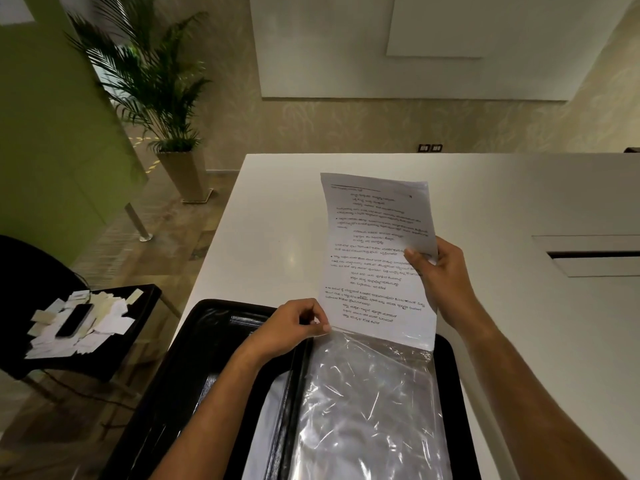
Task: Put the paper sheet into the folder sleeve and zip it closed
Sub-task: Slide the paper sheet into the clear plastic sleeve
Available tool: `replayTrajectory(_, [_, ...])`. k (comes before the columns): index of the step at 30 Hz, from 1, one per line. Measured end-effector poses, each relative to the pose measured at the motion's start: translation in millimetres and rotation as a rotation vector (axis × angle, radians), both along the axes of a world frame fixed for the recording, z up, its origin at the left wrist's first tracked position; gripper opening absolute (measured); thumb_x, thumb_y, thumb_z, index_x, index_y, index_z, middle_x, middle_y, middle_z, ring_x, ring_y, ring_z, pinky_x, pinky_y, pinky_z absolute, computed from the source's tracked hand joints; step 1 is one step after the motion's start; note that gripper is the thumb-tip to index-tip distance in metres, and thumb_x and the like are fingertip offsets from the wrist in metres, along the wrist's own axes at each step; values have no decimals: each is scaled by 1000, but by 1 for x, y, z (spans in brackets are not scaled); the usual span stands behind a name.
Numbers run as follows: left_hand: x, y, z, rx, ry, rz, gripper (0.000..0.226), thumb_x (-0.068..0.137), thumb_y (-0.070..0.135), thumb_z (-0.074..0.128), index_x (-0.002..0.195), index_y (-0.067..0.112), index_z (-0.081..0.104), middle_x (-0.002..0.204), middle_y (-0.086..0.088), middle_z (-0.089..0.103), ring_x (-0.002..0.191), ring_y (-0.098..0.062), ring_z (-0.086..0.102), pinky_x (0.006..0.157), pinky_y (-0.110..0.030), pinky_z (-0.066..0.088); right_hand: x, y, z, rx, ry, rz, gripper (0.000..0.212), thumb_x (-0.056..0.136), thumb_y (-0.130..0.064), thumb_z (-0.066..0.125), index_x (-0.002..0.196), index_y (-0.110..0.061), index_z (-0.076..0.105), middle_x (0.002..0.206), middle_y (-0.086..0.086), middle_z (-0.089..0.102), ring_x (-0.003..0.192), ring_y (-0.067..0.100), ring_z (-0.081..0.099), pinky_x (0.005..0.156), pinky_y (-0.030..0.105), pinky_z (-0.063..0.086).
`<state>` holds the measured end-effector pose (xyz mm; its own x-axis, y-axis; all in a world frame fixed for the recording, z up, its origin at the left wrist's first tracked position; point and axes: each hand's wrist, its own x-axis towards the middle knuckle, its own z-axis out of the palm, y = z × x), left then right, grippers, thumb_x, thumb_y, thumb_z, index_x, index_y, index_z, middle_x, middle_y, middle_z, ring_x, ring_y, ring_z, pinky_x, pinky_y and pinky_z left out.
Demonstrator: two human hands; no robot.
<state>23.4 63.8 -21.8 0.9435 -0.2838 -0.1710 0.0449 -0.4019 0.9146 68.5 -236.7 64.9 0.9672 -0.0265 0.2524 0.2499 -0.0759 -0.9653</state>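
Observation:
A printed paper sheet (pixel 374 258) stands upright over the table, its bottom edge at the mouth of a clear plastic folder sleeve (pixel 370 403). The sleeve lies lengthwise in a black tray (pixel 207 358) in front of me. My right hand (pixel 438 268) grips the sheet's right edge about halfway up. My left hand (pixel 294 327) pinches the sleeve's top left corner at the opening, next to the sheet's lower left corner. Whether the sheet's bottom edge is inside the sleeve I cannot tell. The zip is not clearly visible.
The tray rests on a white table (pixel 519 209) with a cable slot (pixel 588 256) at the right. To the left a black side table (pixel 104 341) carries paper slips and a phone (pixel 74 320). A potted palm (pixel 166 98) stands beyond.

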Motion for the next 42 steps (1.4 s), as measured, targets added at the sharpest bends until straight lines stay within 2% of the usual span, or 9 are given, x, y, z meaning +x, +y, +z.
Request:
replayTrajectory(2, [1, 2, 1, 15, 30, -49, 8, 96, 30, 83, 95, 26, 76, 79, 5, 58, 76, -11, 52, 80, -29, 47, 0, -1, -2, -6, 8, -11, 35, 107, -14, 72, 117, -47, 78, 117, -13, 84, 107, 9, 80, 84, 20, 66])
replayTrajectory(8, [1, 1, 5, 19, 32, -83, 9, 96, 30, 83, 97, 23, 76, 102, -24, 67, 86, -17, 56, 88, -36, 48, 1, -2, -1, -51, 46, -23, 35, 107, -15, 71, 117, -47, 77, 117, -18, 84, 107, 9, 80, 83, 22, 67])
replayTrajectory(11, [1, -2, 3, 23, 30, -52, 10, 94, 29, 86, 93, 24, 77, 94, -20, 66, 83, -18, 54, 85, -36, 47, 3, -5, -1, -85, 50, -36, 32, 107, -14, 71, 122, -42, 77, 117, -17, 84, 107, 9, 81, 88, 27, 66])
replayTrajectory(15, [2, -3, 3, 30, 51, -57, 11, 92, 32, 87, 92, 26, 78, 83, -4, 54, 78, -18, 47, 79, -34, 41, 8, -10, -4, -191, 37, -16, 33, 104, 4, 66, 124, -17, 80, 116, 4, 84, 109, 31, 79, 95, 53, 65])
replayTrajectory(18, [3, -3, 3, 38, 47, -59, 9, 93, 30, 87, 92, 27, 79, 81, 0, 55, 77, -15, 48, 78, -32, 41, 10, -10, -4, -254, 21, 1, 36, 102, 12, 60, 128, -7, 78, 119, 10, 82, 113, 35, 77, 97, 55, 64])
replayTrajectory(22, [1, -7, 4, 72, -15, -40, 10, 91, 27, 89, 91, 29, 79, 102, 9, 66, 83, -6, 58, 84, -21, 49, 10, -9, -3, -250, 36, 34, 34, 105, 10, 61, 128, -7, 78, 119, 12, 82, 111, 35, 77, 86, 41, 65])
replayTrajectory(24, [0, -13, 3, 106, -108, -12, 11, 90, 21, 91, 92, 24, 80, 114, 5, 61, 89, -1, 60, 88, -16, 49, 10, -8, -4, -251, 44, 48, 31, 105, 8, 62, 126, -8, 79, 117, 14, 82, 107, 36, 77, 85, 45, 62])
replayTrajectory(36, [-10, -23, -18, 206, -351, 113, 10, 96, 32, 81, 95, 35, 72, 107, 18, 51, 102, -9, 60, 85, -25, 52, 13, -2, -16, -194, 87, 114, 34, 106, 1, 66, 138, -10, 75, 130, 9, 80, 125, 33, 74, 113, 61, 56])
replayTrajectory(42, [-21, -44, -17, 381, -512, 62, 19, 95, 53, 73, 100, 37, 64, 107, 23, 53, 103, -2, 48, 90, -24, 41, 10, -3, -38, -44, 143, 114, 29, 107, -11, 72, 136, -16, 76, 127, 6, 83, 116, 31, 81, 107, 63, 60])
